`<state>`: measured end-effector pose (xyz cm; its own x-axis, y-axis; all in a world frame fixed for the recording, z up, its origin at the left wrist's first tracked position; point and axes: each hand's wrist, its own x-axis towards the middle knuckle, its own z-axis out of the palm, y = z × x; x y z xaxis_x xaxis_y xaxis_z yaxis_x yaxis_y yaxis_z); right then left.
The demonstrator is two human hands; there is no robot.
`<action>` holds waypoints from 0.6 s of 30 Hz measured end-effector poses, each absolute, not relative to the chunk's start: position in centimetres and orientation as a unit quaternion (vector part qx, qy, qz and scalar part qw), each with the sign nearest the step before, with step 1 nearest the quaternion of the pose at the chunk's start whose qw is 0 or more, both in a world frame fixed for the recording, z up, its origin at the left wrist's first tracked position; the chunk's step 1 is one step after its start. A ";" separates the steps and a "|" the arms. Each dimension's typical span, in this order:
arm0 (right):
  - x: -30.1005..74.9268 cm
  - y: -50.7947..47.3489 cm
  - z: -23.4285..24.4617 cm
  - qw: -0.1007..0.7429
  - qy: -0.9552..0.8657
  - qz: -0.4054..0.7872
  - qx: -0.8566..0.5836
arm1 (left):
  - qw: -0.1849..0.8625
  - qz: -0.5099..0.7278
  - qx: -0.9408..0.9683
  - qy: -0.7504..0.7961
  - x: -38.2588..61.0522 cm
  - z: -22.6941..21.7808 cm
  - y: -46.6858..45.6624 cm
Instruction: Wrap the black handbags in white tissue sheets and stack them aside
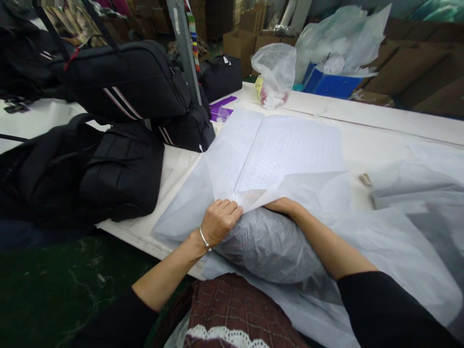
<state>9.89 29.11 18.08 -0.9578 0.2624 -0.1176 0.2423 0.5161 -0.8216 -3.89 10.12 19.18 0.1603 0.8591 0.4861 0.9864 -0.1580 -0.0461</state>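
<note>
My left hand is closed in a fist on the edge of a translucent white plastic bag. A grey-looking bundle wrapped in thin plastic bulges just below that edge, close against my body. My right hand reaches over the bundle and slips beneath the raised plastic flap. Its fingers are hidden there, so their grip does not show. More sheets of the same plastic lie flat on the table beyond both hands.
Black bags with striped trim and a black backpack are piled at the left beside a metal post. A plastic-wrapped grey item lies right. Behind stand a clear bag and a blue box on the white table.
</note>
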 end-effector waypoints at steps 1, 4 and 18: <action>10.8 29.1 18.6 -0.009 -0.875 0.458 -0.157 | 0.181 -0.186 -0.735 -0.626 -3.8 18.9 9.9; 14.8 29.3 21.1 -0.066 -0.892 0.382 -0.234 | 0.177 -0.214 -0.727 -0.628 -3.6 18.2 9.6; 20.3 41.0 22.7 -0.030 -0.933 -0.037 -0.358 | 0.195 -0.272 -0.730 -0.596 -3.9 18.3 9.6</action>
